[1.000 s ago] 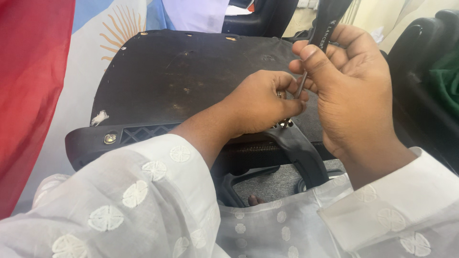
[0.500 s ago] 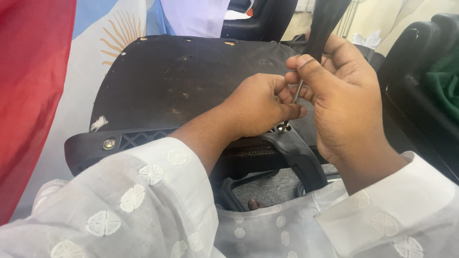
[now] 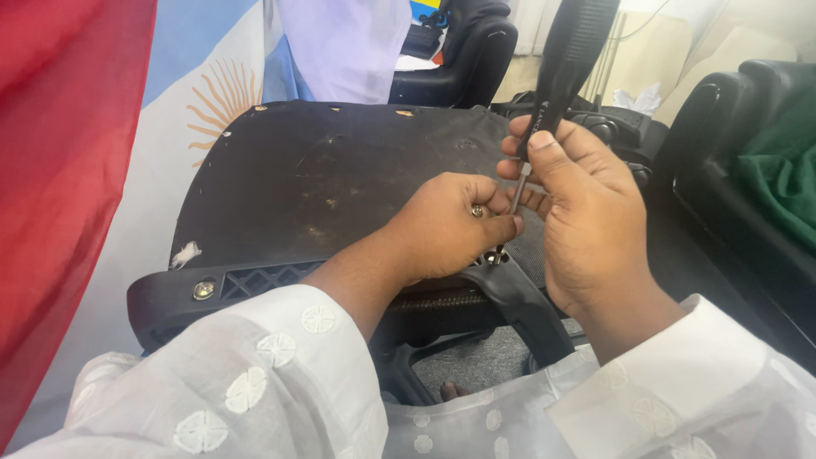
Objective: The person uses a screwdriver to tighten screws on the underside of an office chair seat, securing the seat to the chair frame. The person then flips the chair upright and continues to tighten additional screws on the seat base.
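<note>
Upright and leaning a little to the right at its top, the screwdriver runs its long axis from the black handle near the upper edge of the view down to a thin metal shaft whose tip points downward at a screw on the black armrest bracket. The right hand is wrapped around the lower end of the handle, its fingers curled closed on it with the thumb pressed along the front, so most of the handle stands above the grip and the shaft comes out below it. The left hand lies just beside the shaft on its left, fingers bent and pinched together around the lower shaft near the tip; a small metal piece shows at its knuckles, and whether it is held there cannot be told. Both hands sit over the underside of an overturned chair seat, dark and scuffed, with another screw in its front edge. White patterned sleeves cover both forearms. A red and pale blue flag cloth hangs at left.
</note>
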